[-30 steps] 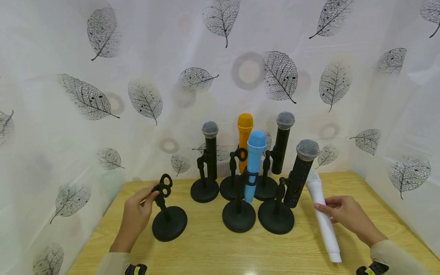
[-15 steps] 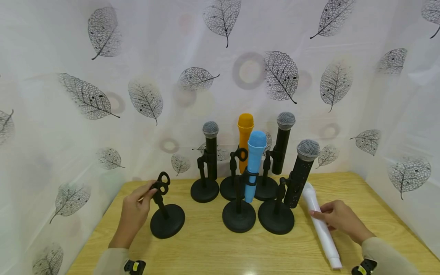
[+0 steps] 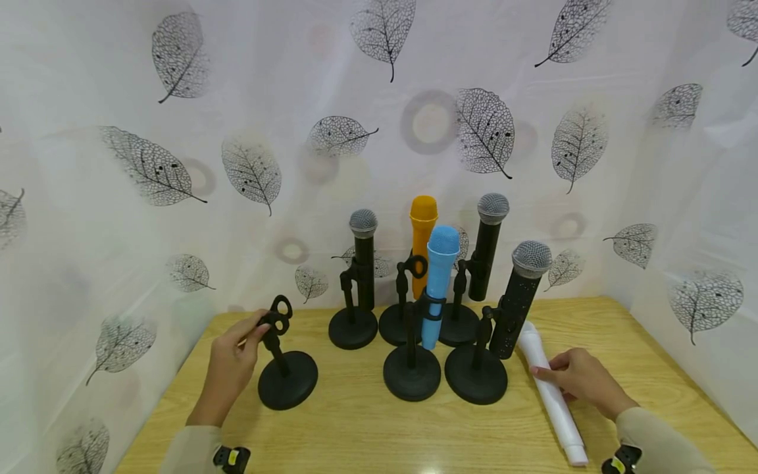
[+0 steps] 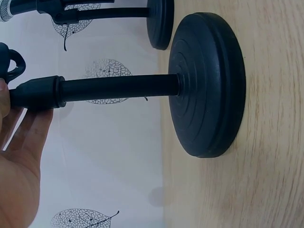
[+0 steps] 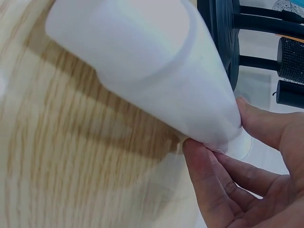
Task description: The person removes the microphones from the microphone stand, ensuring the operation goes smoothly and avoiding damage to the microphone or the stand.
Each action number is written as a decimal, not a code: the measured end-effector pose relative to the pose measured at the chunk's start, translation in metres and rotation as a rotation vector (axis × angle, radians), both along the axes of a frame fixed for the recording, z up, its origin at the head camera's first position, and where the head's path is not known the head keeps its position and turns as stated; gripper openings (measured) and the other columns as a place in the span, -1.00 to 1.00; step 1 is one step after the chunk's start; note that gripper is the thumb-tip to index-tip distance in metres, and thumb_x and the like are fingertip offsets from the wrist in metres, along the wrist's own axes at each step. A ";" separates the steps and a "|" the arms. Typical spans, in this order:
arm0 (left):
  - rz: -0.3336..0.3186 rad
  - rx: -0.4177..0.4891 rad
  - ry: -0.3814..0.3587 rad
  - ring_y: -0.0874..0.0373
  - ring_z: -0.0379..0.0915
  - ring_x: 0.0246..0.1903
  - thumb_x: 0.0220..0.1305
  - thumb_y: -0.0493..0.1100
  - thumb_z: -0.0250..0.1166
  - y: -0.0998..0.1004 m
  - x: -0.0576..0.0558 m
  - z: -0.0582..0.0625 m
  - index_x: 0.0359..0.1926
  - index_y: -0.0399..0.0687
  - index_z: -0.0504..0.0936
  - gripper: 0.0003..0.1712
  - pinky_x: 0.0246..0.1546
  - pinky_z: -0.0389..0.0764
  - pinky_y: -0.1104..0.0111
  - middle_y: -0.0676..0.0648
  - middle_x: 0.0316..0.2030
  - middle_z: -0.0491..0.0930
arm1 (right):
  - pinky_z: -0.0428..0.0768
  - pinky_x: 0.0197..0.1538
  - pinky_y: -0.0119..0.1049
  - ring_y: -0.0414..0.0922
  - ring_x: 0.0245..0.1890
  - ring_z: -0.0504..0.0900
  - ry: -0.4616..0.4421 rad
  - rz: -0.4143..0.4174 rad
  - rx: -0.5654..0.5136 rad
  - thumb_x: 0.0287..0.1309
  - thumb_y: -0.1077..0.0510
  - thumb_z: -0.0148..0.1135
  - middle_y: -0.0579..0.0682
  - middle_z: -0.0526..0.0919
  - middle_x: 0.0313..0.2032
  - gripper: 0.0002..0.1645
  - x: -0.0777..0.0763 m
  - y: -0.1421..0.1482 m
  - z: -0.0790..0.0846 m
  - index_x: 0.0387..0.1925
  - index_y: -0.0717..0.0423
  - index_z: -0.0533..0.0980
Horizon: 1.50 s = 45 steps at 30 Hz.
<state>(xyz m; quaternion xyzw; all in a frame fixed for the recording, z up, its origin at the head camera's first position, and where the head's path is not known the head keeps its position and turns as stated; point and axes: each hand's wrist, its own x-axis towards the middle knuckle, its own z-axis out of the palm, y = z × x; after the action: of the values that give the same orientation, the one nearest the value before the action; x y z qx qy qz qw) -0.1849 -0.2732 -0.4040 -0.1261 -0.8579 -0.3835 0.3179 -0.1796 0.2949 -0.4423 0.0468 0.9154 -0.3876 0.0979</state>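
Observation:
At the left of the head view, my left hand (image 3: pixel 231 365) pinches the top of a black microphone stand (image 3: pixel 287 380), just below its double-ring clip (image 3: pixel 278 316). The clip holds no microphone. In the left wrist view the stand's round base (image 4: pixel 207 85) is close on the wooden table. On the right, my right hand (image 3: pixel 589 382) grips a white microphone (image 3: pixel 555 401) round its middle, thumb on one side and fingers on the other. It slants with its far end beside a black speckled microphone (image 3: pixel 515 309); in the right wrist view a wide white end (image 5: pixel 128 38) faces the camera.
Several black stands cluster mid-table, bearing a blue microphone (image 3: pixel 439 283), an orange microphone (image 3: pixel 422 237), and black microphones with silver heads, one at the left (image 3: pixel 364 263) and one behind (image 3: pixel 487 243). A leaf-patterned curtain (image 3: pixel 379 171) encloses the wooden table (image 3: pixel 367 434).
My right hand has moved left and nearer with the white microphone, whose far end dropped lower beside the speckled one. My left hand and its stand have shifted slightly left.

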 end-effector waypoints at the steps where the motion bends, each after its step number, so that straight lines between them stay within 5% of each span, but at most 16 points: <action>1: 0.000 -0.001 0.002 0.11 0.56 -0.10 0.25 -0.34 0.23 0.000 0.000 0.000 0.09 -0.23 0.58 -0.64 -0.25 0.49 0.69 -0.15 -0.05 0.62 | 0.63 -0.43 -0.24 -0.13 -0.45 0.55 -0.001 0.000 0.006 -0.01 -0.21 0.38 0.07 0.63 -0.33 -0.27 0.000 0.000 0.000 -0.18 0.44 0.55; 8: -0.004 -0.005 0.011 0.04 0.57 -0.12 0.25 -0.35 0.22 0.000 0.000 0.000 0.08 -0.25 0.58 -0.64 -0.26 0.49 0.69 -0.17 -0.06 0.62 | 0.60 -0.46 -0.24 -0.14 -0.52 0.55 -0.001 0.001 0.027 0.00 -0.20 0.37 0.04 0.64 -0.36 -0.28 0.001 -0.003 0.000 -0.19 0.43 0.56; 23: -0.004 0.018 -0.001 0.24 0.53 -0.09 0.25 -0.35 0.22 0.003 0.001 0.001 0.10 -0.20 0.58 -0.63 -0.24 0.50 0.68 -0.15 -0.04 0.61 | 0.61 -0.47 -0.23 -0.13 -0.57 0.57 -0.009 0.012 0.049 -0.01 -0.28 0.34 0.09 0.64 -0.39 -0.13 0.001 -0.002 0.003 -0.10 0.51 0.50; 31: 0.001 -0.036 0.006 0.01 0.59 -0.12 0.28 -0.35 0.19 0.002 0.006 -0.001 0.23 -0.05 0.48 -0.51 -0.25 0.48 0.71 -0.16 0.04 0.57 | 0.63 -0.43 -0.23 -0.11 -0.54 0.59 -0.012 0.005 0.030 0.01 -0.25 0.34 0.00 0.60 -0.48 -0.11 0.004 0.000 0.008 -0.06 0.55 0.46; 37: 0.104 -0.035 -0.030 -0.01 0.62 -0.17 0.26 -0.27 0.26 0.001 0.020 -0.004 0.29 0.02 0.40 -0.43 -0.24 0.46 0.74 -0.17 -0.05 0.61 | 0.64 -0.39 -0.22 -0.11 -0.46 0.59 -0.020 0.007 0.004 0.05 -0.25 0.31 0.01 0.61 -0.47 -0.09 0.004 0.002 0.011 -0.02 0.56 0.42; 42: 0.219 0.025 -0.033 0.20 0.61 -0.25 0.22 -0.24 0.31 0.004 0.035 -0.006 0.07 -0.15 0.55 -0.62 -0.25 0.47 0.74 -0.07 -0.23 0.66 | 0.66 -0.35 -0.21 -0.09 -0.41 0.61 -0.022 0.007 -0.012 0.07 -0.27 0.28 0.16 0.63 -0.27 -0.05 0.005 0.006 0.017 0.03 0.57 0.38; 45: 0.222 0.039 -0.020 0.31 0.56 -0.32 0.19 -0.28 0.33 0.008 0.044 -0.007 -0.06 -0.20 0.60 -0.73 -0.26 0.50 0.71 -0.02 -0.35 0.65 | 0.66 -0.31 -0.20 -0.06 -0.36 0.64 -0.018 0.008 -0.023 0.08 -0.28 0.27 0.27 0.61 -0.16 -0.04 0.007 0.007 0.022 0.06 0.57 0.36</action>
<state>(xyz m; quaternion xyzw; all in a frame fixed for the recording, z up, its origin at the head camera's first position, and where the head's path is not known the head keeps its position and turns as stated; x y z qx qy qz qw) -0.1410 -0.2657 -0.4115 -0.0202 -0.8619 -0.3639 0.3525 -0.1728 0.3019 -0.4207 0.0456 0.9102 -0.3972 0.1084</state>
